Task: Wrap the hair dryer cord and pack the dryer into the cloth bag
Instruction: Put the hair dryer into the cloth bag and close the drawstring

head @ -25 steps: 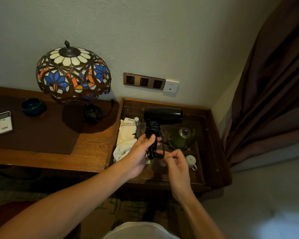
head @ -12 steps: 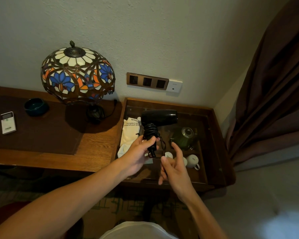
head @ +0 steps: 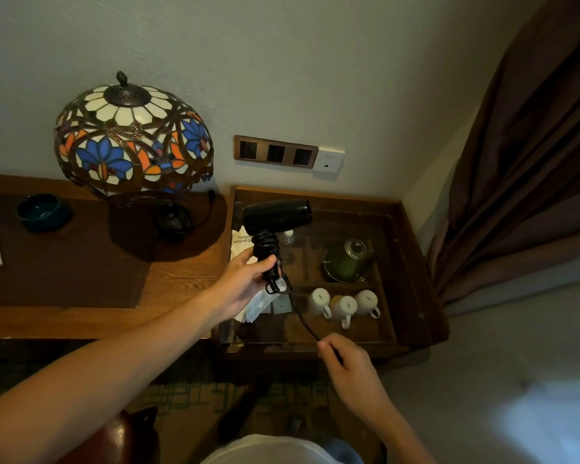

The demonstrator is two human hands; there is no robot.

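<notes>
Cabinet (head: 412,269), glass-topped, fills the frame from centre out toward 3 o'clock; cups and a green pot sit under the glass. I read that top as fragile, so the dryer should not be set down hard on it.

Bag (head: 258,304): pale cloth lying on the glass at the cabinet's 9 o'clock side, mostly hidden behind my left hand. Soft and limp by the look; its mouth will likely need holding open.

Dryer (head: 277,214): black, held in the air above the cabinet, barrel level and pointing to 3 o'clock. Rigid shell, probably light. Best hold is the handle.

Left hand (head: 245,283) grips the handle's lower end, below the coils already wound.

Cord (head: 302,316): thin, flexible, runs taut from the handle toward 5 o'clock. It may slip off the handle if tension drops.

Right hand (head: 344,360) pinches the cord's free length, fingers curled round it. Plug not visible.
</notes>
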